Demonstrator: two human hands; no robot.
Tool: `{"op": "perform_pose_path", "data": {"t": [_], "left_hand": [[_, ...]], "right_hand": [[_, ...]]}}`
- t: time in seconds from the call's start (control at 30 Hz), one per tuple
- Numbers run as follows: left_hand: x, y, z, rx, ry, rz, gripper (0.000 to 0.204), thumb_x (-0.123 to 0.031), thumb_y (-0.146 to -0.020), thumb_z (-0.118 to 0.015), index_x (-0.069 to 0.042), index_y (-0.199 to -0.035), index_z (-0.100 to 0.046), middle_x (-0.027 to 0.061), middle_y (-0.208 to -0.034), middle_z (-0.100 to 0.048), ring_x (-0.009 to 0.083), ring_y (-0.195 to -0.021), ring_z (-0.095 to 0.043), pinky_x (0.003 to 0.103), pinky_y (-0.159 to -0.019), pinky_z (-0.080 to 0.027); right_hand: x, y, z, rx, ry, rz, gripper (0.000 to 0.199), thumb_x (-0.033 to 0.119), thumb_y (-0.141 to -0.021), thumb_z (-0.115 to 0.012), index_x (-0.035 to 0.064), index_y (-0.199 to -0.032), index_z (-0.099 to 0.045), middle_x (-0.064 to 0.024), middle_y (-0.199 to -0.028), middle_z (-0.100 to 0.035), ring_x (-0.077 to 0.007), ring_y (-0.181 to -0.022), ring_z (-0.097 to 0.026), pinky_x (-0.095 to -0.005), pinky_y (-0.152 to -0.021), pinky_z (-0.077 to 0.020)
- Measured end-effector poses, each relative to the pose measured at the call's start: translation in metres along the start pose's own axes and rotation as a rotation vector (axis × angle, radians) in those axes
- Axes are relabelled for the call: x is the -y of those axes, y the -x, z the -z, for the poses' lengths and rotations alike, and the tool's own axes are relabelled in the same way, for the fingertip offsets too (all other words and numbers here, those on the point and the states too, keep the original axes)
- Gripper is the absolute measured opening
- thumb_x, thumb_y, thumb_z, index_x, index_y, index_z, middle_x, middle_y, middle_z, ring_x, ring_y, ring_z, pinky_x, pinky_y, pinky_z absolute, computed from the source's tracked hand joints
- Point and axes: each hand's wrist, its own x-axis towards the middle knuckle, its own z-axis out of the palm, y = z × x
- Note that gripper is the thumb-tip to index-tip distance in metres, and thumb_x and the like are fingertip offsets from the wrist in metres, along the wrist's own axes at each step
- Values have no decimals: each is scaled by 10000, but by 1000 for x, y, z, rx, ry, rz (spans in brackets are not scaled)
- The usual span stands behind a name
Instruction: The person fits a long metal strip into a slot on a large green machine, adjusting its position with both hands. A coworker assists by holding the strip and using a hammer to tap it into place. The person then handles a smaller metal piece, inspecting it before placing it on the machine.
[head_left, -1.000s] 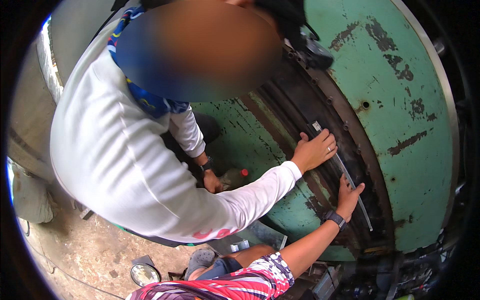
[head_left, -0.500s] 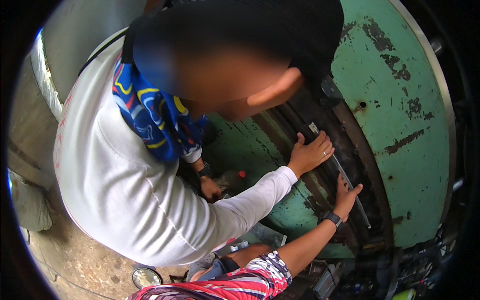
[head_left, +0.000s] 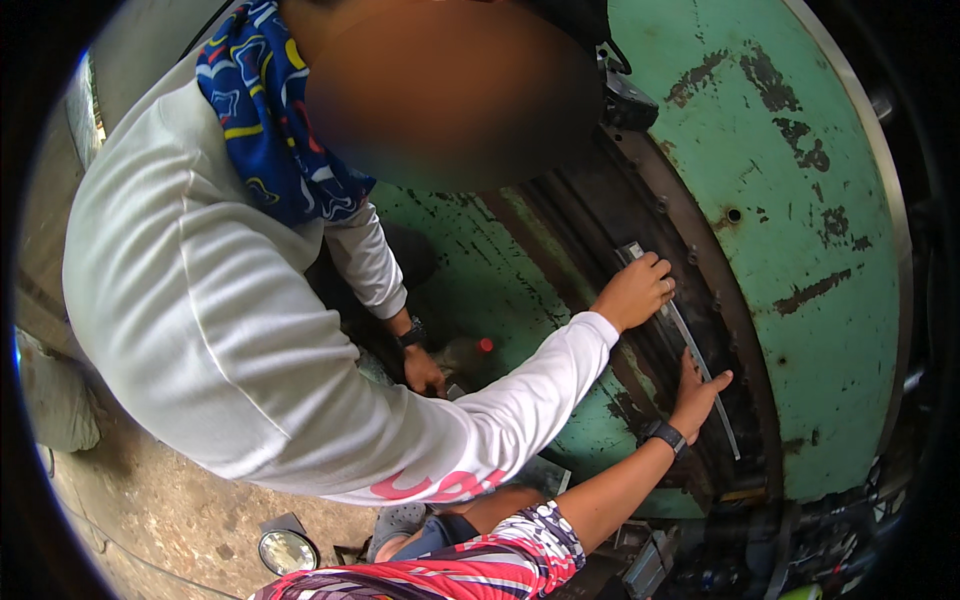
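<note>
A narrow silver metal strip (head_left: 690,338) lies along the dark channel (head_left: 735,340) of a curved green panel. My left hand (head_left: 697,398), with a black watch on the wrist, reaches up from the lower edge. Its fingers and thumb are closed about the lower part of the strip. Higher up, a co-worker's ringed hand (head_left: 636,292) presses on the same strip, just below its pale upper end. That person, in a white sweatshirt (head_left: 240,330), leans in from the left; their other hand (head_left: 425,374) is low beside a red-capped bottle (head_left: 468,352). My right hand is out of view.
The worn green panel (head_left: 800,260) fills the right side, with scraped patches and small holes. A round mirror-like disc (head_left: 288,550) lies on the stained floor (head_left: 200,520). Dark metal parts (head_left: 650,565) crowd the lower right, and a bulging sack (head_left: 55,395) stands far left.
The co-worker's head and shoulders have shifted up and left, uncovering more of their far sleeve. Their hand on the strip has moved slightly; mine has stayed nearly still.
</note>
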Motion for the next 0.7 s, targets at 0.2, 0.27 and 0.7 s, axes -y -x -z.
{"op": "perform_pose_path", "data": {"t": [0.2, 0.27, 0.7], "left_hand": [[1, 1, 1, 39, 21, 19, 1120, -251, -906, -776, -59, -1647, 41, 193, -1714, -120, 329, -1594, -110, 446, -1262, -190], [1, 1, 1, 43, 18, 26, 1132, -258, -902, -781, -61, -1647, 48, 191, -1714, -120, 329, -1595, -109, 446, -1262, -187], [-16, 8, -5, 29, -87, 28, 1069, -143, -892, -776, -32, -1634, -14, 157, -1623, -319, 262, -1508, -302, 358, -1218, -251]], "right_hand": [[-3, 0, 3, -5, 4, -7, 539, 400, -1003, -687, -78, -1248, -632, -194, -1236, -662, -306, -1094, -609, -432, -978, -487], [-4, -1, 3, -6, 3, -9, 542, 402, -1002, -687, -79, -1247, -633, -196, -1237, -663, -308, -1093, -610, -434, -977, -488], [-12, -1, 5, 1, -2, -5, 561, 416, -999, -689, -87, -1242, -636, -211, -1240, -670, -322, -1085, -614, -446, -972, -492]]}}
